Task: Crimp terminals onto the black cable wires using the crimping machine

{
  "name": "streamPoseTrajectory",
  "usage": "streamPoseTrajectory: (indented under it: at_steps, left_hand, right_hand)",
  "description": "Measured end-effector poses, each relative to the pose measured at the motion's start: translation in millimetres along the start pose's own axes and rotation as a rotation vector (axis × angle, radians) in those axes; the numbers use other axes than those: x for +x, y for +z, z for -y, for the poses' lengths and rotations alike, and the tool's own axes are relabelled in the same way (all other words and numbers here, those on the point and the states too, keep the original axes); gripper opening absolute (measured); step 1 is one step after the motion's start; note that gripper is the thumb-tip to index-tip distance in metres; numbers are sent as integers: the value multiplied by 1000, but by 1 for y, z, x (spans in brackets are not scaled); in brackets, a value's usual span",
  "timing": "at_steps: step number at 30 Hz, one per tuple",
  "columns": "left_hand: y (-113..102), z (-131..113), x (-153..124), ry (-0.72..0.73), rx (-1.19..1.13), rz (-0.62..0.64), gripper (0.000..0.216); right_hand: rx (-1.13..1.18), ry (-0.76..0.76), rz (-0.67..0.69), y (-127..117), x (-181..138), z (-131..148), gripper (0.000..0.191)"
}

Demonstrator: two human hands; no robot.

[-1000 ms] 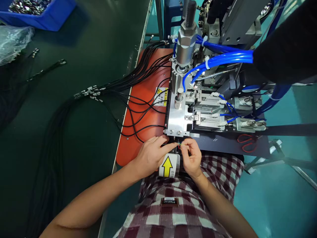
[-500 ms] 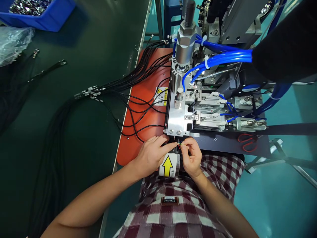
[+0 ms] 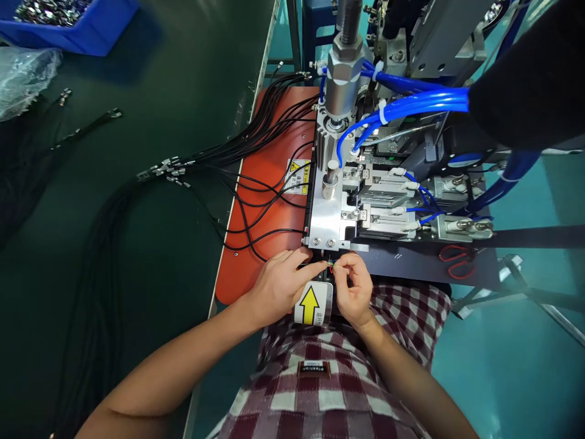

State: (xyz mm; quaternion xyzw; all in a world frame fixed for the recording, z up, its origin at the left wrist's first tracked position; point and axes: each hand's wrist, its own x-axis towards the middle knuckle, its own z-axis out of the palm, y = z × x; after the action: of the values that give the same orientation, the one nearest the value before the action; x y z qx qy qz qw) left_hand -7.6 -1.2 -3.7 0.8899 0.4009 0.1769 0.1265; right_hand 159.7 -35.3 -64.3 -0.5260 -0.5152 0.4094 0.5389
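Note:
My left hand (image 3: 281,283) lies at the front of the machine, closed on a black cable (image 3: 256,251), its index finger stretched toward the cable's tip. Thin coloured wires (image 3: 331,266), red and green among them, stick out at that fingertip. Thumb and forefinger of my right hand (image 3: 354,285) pinch these wires from the other side. Both hands are just below the machine's metal plate (image 3: 326,228). Under them is a white label with a yellow arrow (image 3: 311,305). The fingers partly hide the wire ends.
Several black cables with metal connectors (image 3: 167,167) run from the dark table (image 3: 183,256) across an orange plate (image 3: 228,280) into the machine. Red-handled scissors (image 3: 452,262) lie at right. A blue bin (image 3: 105,27) of small metal parts stands far left. Blue air tubes (image 3: 425,105) hang above.
The view has shifted very slightly. Both hands stay in place at the wires, with at most a tiny movement of the fingertips.

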Motion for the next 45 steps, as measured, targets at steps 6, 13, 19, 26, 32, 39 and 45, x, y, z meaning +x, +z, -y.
streamPoseTrajectory:
  at_steps: [6, 13, 19, 26, 32, 39, 45]
  left_hand:
    - [-1, -1, 1, 3, -22, -12, 31]
    - [-1, -1, 1, 3, -22, -12, 32]
    - [0, 0, 0, -7, -9, 9, 33]
    - [-1, -1, 0, -13, -27, 9, 32]
    - [0, -1, 0, -16, -51, 7, 31]
    - [-2, -1, 2, -8, -15, 3, 31]
    - [-2, -1, 2, -8, -27, 13, 31]
  right_hand:
    - [87, 210, 10, -5, -2, 5, 6]
    - [-48, 173, 44, -17, 2, 19, 8]
    - [-227, 163, 33, -15, 10, 28, 5]
    - [108, 549, 75, -15, 18, 27, 18]
    - [326, 664, 42, -20, 18, 19, 22]
    - [197, 596, 80, -19, 15, 29, 21]
    - [251, 615, 89, -16, 15, 26, 18]
